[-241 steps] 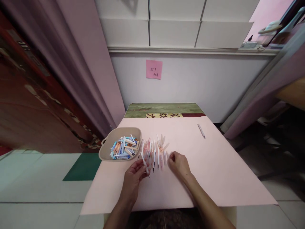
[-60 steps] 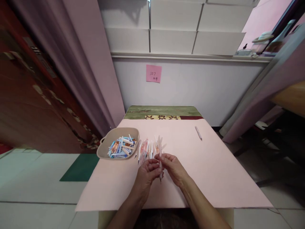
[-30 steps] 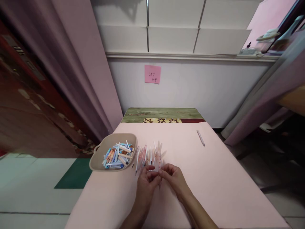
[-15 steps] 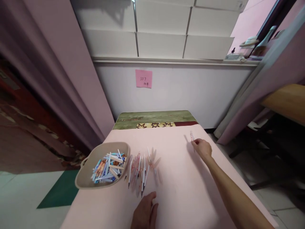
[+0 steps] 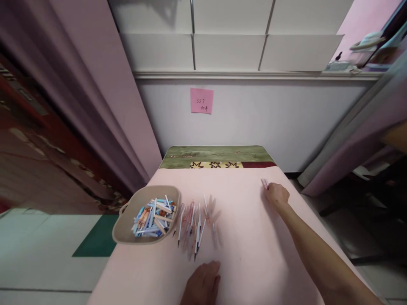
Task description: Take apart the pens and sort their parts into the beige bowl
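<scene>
My right hand [image 5: 277, 194] is over the right side of the table, its fingers closed around a few thin pinkish-clear pen pieces [image 5: 264, 184]; their tips stick out to the upper left. My left hand [image 5: 203, 280] lies at the near edge of the view, with nothing seen in it and its fingers loosely stretched to the right. Just beyond it is a loose pile of white pen refills with dark tips [image 5: 197, 231] and pinkish clear pen parts [image 5: 190, 212]. To the left of the pile stands a beige basket [image 5: 124, 231] holding many blue, white and orange pen pieces [image 5: 154, 218].
A pink cover [image 5: 244, 237] lies over the table, leaving a green wood-patterned strip [image 5: 219, 152] bare at the far end. Behind it a pink note [image 5: 202, 101] is stuck to the white wall. Curtains [image 5: 127, 106] hang at the left and right.
My right fingers have closed further over the pen pieces, which now show less and tilt more to the left. My left thumb has drawn closer to its fingers. The camera view has shifted slightly.
</scene>
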Demonstrator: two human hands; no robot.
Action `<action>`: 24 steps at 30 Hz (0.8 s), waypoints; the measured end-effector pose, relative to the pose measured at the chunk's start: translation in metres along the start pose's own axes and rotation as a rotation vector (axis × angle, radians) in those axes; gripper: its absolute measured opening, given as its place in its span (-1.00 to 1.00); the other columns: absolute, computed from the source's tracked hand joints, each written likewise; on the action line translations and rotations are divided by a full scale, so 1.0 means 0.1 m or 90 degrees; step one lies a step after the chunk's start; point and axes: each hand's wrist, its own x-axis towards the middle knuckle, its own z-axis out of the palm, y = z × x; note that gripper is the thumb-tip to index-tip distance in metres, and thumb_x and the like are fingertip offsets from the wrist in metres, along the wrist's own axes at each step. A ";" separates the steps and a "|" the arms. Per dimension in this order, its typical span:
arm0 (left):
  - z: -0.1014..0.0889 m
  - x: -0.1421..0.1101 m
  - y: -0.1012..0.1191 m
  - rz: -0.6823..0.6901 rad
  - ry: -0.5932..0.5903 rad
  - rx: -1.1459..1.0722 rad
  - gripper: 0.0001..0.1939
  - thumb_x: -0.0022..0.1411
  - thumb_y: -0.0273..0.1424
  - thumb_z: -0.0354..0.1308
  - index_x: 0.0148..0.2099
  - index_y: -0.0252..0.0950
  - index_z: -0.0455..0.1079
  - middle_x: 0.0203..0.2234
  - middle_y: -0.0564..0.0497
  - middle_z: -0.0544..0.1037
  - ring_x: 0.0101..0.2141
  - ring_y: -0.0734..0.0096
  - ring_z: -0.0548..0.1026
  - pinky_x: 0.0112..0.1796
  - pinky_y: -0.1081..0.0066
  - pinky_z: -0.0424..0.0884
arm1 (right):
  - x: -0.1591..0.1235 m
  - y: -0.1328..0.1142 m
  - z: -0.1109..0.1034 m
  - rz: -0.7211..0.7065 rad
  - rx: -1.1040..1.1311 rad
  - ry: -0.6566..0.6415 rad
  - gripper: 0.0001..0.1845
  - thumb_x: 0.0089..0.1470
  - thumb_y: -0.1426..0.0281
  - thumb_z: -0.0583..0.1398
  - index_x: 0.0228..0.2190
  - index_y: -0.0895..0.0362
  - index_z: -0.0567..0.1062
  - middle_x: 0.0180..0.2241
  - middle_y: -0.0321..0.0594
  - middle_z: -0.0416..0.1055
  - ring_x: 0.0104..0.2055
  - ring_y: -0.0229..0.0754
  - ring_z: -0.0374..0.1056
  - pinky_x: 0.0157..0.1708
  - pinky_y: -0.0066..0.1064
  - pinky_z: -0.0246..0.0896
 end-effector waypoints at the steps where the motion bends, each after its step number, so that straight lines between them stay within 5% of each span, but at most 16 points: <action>1: -0.01 0.00 0.01 -0.007 -0.008 -0.004 -0.71 0.27 -0.48 -0.03 0.01 -0.30 0.37 -0.31 -0.06 0.63 -0.29 0.37 0.58 -0.21 0.44 0.49 | -0.01 0.00 -0.03 -0.005 -0.002 0.003 -0.65 0.07 0.29 0.09 -0.29 0.25 0.57 -0.30 0.17 0.51 -0.21 0.14 0.44 -0.30 -0.21 0.23; 6: -0.11 0.06 0.04 -0.024 -0.044 -0.055 -0.67 0.24 -0.51 0.01 0.05 -0.32 0.33 -0.25 -0.09 0.61 -0.23 0.34 0.56 -0.15 0.41 0.47 | -0.39 -0.16 -0.16 -0.056 0.044 0.021 -0.66 0.05 0.15 0.11 -0.29 0.07 0.56 -0.31 -0.08 0.54 -0.25 0.01 0.44 -0.32 -0.30 0.22; 11: -0.20 0.18 0.07 -0.080 -0.127 -0.198 -0.74 0.21 -0.54 0.02 -0.05 -0.25 0.36 -0.26 -0.08 0.58 -0.24 0.35 0.53 -0.17 0.38 0.46 | -1.43 -0.61 0.02 -0.242 0.412 -0.075 -0.72 0.01 0.18 0.13 -0.47 0.08 0.54 -0.48 -0.24 0.53 -0.44 -0.18 0.40 -0.42 -0.45 0.20; 15: -0.32 0.26 -0.04 -0.248 -0.159 -0.282 -0.87 0.24 -0.50 0.00 -0.27 -0.23 0.36 -0.42 -0.01 0.50 -0.36 0.41 0.49 -0.32 0.43 0.43 | -2.16 -0.86 0.21 -0.286 0.501 -0.157 -0.77 -0.02 0.22 0.16 -0.55 0.08 0.50 -0.60 -0.31 0.46 -0.54 -0.22 0.34 -0.51 -0.48 0.14; 19: -0.48 0.34 -0.33 -0.404 -0.097 -0.239 -0.90 0.23 -0.40 0.03 -0.30 -0.24 0.37 -0.45 0.03 0.45 -0.43 0.43 0.45 -0.39 0.45 0.38 | -2.35 -0.81 0.28 -0.219 0.522 -0.145 -0.75 -0.03 0.20 0.16 -0.59 0.08 0.46 -0.65 -0.33 0.40 -0.59 -0.24 0.28 -0.56 -0.49 0.10; 24: -0.45 0.47 -0.60 -0.429 -0.153 -0.118 -0.86 0.24 -0.36 0.00 -0.22 -0.24 0.37 -0.33 -0.01 0.49 -0.32 0.36 0.47 -0.29 0.40 0.35 | -2.27 -0.64 0.34 -0.126 0.584 -0.140 -0.66 -0.04 0.11 0.13 -0.57 0.12 0.47 -0.65 -0.33 0.38 -0.61 -0.25 0.23 -0.60 -0.49 0.06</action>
